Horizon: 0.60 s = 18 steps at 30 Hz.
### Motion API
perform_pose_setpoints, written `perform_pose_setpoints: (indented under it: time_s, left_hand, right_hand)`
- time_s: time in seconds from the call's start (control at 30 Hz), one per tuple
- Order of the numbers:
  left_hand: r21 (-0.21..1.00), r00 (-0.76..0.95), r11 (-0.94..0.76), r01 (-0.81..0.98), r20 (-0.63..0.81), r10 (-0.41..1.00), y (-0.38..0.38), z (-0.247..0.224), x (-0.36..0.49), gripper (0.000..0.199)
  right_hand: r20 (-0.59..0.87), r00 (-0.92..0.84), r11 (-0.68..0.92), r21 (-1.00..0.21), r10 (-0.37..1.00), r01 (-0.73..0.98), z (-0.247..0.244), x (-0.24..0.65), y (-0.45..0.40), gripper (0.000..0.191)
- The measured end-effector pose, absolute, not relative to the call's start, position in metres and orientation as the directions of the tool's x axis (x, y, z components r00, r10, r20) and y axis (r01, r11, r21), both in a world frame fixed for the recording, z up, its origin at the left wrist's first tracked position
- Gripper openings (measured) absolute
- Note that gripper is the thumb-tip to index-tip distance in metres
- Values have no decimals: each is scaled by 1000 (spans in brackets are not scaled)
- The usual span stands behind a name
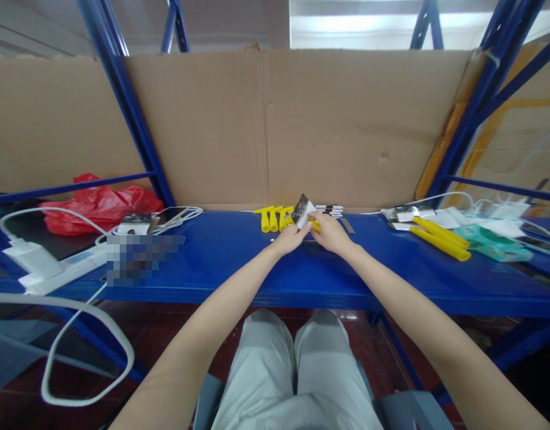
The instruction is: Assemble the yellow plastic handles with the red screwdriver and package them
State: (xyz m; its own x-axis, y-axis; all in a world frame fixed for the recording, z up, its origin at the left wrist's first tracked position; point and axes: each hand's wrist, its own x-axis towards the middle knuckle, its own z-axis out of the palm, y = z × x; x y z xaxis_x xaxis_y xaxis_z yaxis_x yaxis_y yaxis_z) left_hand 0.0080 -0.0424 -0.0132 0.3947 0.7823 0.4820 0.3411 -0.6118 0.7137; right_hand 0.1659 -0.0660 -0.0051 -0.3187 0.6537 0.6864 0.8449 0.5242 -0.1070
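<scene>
Your left hand (293,239) and right hand (332,234) sit close together over the blue shelf (212,257): the left grips a black-and-white card (303,210), the right closes around a yellow piece (316,227) beside it, probably so each steadies the other. Yellow handles (270,221) lie just left, white packets (332,210) on the far side, presumably within easy reach of both hands.

Card (302,209) before the cardboard panel (328,125)
</scene>
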Motion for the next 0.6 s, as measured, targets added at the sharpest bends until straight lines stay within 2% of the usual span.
perform_pose_setpoints:
  time_s: [0.1, 0.23, 0.33, 0.43, 0.6]
  left_hand:
    - [818, 335, -528, 227, 444, 831, -39, -12, 10, 36]
    - [923, 182, -384, 16, 375, 909, -33, -6, 10, 31]
    - [944, 70, -313, -105, 321, 944, -30, -2, 7, 25]
    - [954, 15, -247, -171, 254, 967, -27, -1, 5, 19]
    - [960, 20, -183, -213, 192, 981, -21, -2, 3, 17]
  right_hand:
    - [681, -271, 537, -211, 680, 817, -7, 166, -62, 38]
    - [585, -84, 481, -568, 807, 668, -5, 168, -56, 45]
    - [436, 17, 373, -789, 900, 488, 1, 169, -57, 38]
    - [316, 0, 298, -895, 949, 330, 6, 172, -62, 32]
    - [243, -13, 241, -950, 970, 197, 6, 179, -63, 21]
